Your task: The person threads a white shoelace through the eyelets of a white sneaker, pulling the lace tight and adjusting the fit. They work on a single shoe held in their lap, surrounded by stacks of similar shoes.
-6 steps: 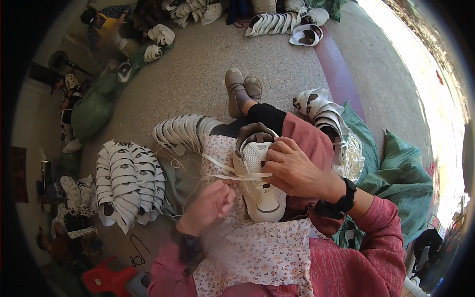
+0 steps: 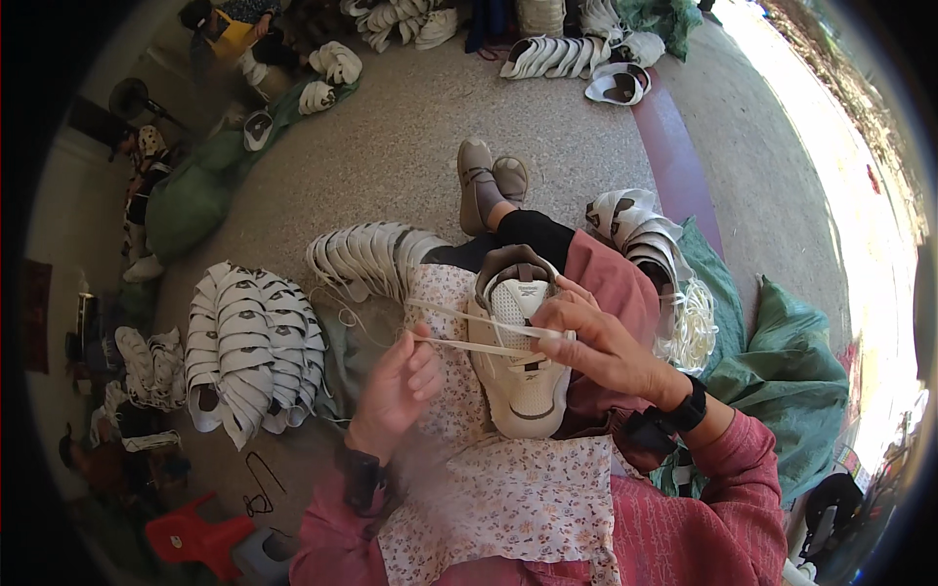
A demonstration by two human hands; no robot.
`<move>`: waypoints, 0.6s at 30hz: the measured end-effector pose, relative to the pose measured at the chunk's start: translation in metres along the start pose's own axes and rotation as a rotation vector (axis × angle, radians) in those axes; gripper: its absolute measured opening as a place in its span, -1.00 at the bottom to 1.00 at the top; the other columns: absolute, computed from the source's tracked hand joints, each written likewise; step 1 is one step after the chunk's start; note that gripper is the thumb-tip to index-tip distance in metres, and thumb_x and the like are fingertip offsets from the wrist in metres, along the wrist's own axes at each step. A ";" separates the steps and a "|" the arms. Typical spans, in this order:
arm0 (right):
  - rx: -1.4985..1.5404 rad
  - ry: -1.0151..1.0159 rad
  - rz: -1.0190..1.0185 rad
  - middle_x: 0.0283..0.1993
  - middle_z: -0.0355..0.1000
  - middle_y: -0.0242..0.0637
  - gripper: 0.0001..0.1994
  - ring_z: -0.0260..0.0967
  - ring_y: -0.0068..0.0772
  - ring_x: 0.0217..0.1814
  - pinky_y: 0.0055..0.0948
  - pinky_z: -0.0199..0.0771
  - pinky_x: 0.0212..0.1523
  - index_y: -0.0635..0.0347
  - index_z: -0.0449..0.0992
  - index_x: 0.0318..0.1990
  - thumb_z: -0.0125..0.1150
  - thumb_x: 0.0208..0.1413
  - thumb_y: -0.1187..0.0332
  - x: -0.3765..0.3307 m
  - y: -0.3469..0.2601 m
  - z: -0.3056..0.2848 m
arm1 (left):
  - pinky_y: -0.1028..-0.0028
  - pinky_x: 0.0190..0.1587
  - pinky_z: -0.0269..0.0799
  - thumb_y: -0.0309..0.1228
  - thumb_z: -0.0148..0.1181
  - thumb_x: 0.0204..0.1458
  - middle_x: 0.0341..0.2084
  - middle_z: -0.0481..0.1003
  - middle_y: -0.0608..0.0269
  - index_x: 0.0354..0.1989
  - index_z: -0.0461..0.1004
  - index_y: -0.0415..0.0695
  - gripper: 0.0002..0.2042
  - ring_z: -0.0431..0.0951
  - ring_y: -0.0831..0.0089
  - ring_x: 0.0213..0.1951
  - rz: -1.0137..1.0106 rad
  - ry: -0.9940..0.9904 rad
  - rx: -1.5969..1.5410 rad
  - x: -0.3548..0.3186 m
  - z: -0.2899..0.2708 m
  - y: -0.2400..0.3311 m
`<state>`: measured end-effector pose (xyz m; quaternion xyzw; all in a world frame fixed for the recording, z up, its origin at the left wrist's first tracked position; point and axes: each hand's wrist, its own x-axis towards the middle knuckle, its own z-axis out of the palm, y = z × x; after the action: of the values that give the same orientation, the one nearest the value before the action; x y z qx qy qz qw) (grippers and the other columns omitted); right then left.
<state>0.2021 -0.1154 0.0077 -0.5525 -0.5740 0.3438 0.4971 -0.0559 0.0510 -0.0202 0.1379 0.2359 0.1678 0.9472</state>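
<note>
A cream shoe upper point(image 2: 521, 405) with a brown collar lies on the floral apron point(image 2: 498, 498) over my lap, its collar pointing away from me. A flat white shoelace point(image 2: 459, 344) runs in two strands across its tongue and eyelets. My left hand point(image 2: 396, 383), left of the upper, pinches the end of the lower strand, its other fingers curled. Over the upper's right side, my right hand point(image 2: 611, 347) grips the lace between thumb and forefinger. Part of the eyelet row is hidden under my right fingers.
Nested rows of white uppers point(image 2: 256, 347) stand to my left, with another row point(image 2: 376, 256) by my leg. On the right are more uppers point(image 2: 635, 230), a bundle of laces point(image 2: 692, 327) and green sacks point(image 2: 787, 361). A red stool point(image 2: 195, 537) sits at lower left.
My left hand has risen slightly and turned, drawing its lace strand out straighter. My right hand has rotated so its thumb shows against the lace. The whole view has shifted a little.
</note>
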 end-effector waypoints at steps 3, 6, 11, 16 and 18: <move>0.669 0.181 0.197 -0.50 0.26 -0.38 -0.61 0.35 -0.38 -0.26 -0.31 0.39 -0.06 0.15 0.33 -0.39 -0.14 0.41 0.06 -0.020 -0.002 -0.028 | 0.57 -0.57 0.23 -0.33 -0.16 0.39 -0.53 0.19 0.39 -0.08 0.36 -0.20 -0.79 0.19 0.60 -0.58 0.196 0.020 -0.020 -0.020 -0.028 0.040; 0.858 0.638 0.021 -0.71 -0.14 -0.57 -0.55 -0.14 -0.57 -0.68 -0.43 0.19 -0.50 -0.03 0.11 -0.54 -0.29 0.45 0.03 -0.040 -0.025 -0.076 | 0.57 -0.55 0.24 -0.30 -0.04 0.35 -0.56 0.24 0.45 -0.17 0.40 -0.13 -0.83 0.23 0.61 -0.58 0.403 0.088 0.048 -0.061 -0.077 0.091; 0.725 1.073 -0.036 -0.70 -0.10 -0.55 -0.54 -0.13 -0.64 -0.70 -0.53 0.13 -0.52 -0.03 0.15 -0.63 -0.06 0.39 0.17 -0.154 0.012 -0.176 | 0.50 -0.18 0.45 -0.36 -0.03 0.34 -0.39 0.39 0.33 -0.17 0.42 -0.15 -0.86 0.42 0.50 -0.33 0.762 0.744 0.041 -0.096 -0.111 0.136; -1.048 0.853 0.792 -0.57 0.35 -0.35 -0.69 0.33 -0.51 -0.55 -0.48 0.36 -0.40 0.28 0.47 -0.39 0.18 0.25 0.18 -0.212 0.060 -0.203 | 0.49 -0.23 0.44 -0.38 -0.05 0.35 -0.40 0.40 0.30 -0.02 0.40 -0.24 -0.80 0.41 0.45 -0.37 0.738 0.369 -0.067 -0.172 -0.243 0.191; -1.555 0.578 0.486 -0.53 0.39 -0.36 -0.68 0.37 -0.52 -0.52 -0.49 0.36 -0.42 0.32 0.47 -0.38 0.18 0.25 0.19 -0.184 0.059 -0.171 | 0.53 -0.32 0.39 -0.37 -0.07 0.36 -0.45 0.36 0.31 0.02 0.38 -0.25 -0.77 0.36 0.49 -0.42 0.757 0.373 -0.007 -0.195 -0.264 0.205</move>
<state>0.3627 -0.3127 -0.0365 -0.9090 -0.3632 -0.2039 0.0169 -0.4004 0.2100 -0.0972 0.1790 0.3355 0.5267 0.7603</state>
